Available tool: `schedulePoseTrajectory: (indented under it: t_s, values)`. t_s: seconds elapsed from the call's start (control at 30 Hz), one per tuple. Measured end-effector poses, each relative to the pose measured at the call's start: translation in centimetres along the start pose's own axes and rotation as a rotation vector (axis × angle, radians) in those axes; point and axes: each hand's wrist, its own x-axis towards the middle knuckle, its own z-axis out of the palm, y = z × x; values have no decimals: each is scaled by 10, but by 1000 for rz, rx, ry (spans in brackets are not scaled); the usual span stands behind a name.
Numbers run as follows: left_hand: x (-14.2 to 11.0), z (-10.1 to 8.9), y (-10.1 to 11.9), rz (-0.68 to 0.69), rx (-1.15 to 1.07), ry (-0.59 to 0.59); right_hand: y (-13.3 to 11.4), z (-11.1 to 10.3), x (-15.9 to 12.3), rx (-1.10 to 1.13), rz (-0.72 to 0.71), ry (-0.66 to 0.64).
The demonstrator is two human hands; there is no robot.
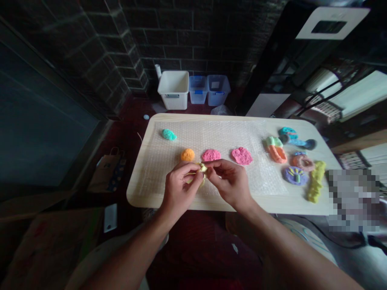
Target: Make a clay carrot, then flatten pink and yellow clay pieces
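Between the fingertips of both hands is a small pale yellow piece of modelling clay (pixel 202 167), held just above the table. My left hand (pixel 181 184) pinches it from one side, thumb and index finger closed. From the other side my right hand (pixel 230 182) grips it, also with thumb and fingertips. Some pale yellow shows below the fingers too; its shape is partly hidden. Just beyond the hands lie an orange ball (pixel 188 154), a bumpy pink lump (pixel 211 154) and a flat pink piece (pixel 242 156). Farther left sits a teal lump (pixel 169 134).
Bubble wrap (pixel 193 133) covers much of the pale table (pixel 140 203). Several coloured clay shapes stand at the right, including a purple disc (pixel 295 175), a yellow strip (pixel 317 181) and a blue dumbbell shape (pixel 298 142). A white bin (pixel 173 90) and two blue tubs (pixel 217 90) stand behind.
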Motion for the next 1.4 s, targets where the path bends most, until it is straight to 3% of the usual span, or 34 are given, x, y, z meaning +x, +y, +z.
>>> schedulePoseTrajectory:
  t_s: [0.13,0.23,0.33,0.53,0.67,0.87,1.03,1.23,1.4]
  values:
    - [2,1,0,-132,-170,8,2,-3,-1,-97,-69,-24]
    - [4,-2,-1,-123,-150,49,2,-5,0,-130,-128,-48]
    - [5,-7,-1,-31,20,19,1,-5,3,-85,-167,-49]
    - [3,-8,1,305,517,-31,4,-6,4,-103,-120,-21]
    - [1,0,-2,326,615,-58,5,-5,4,-7,-92,12]
    - [-5,4,-2,191,489,-1,2,0,5,65,-77,-11]
    - [-5,4,-6,-20,153,-19,4,-2,8,111,-10,-16]
    - [-2,5,-12,-23,-48,54,3,-6,9,66,103,-48]
    - [0,-2,-6,35,119,52,5,-1,5,61,97,-20]
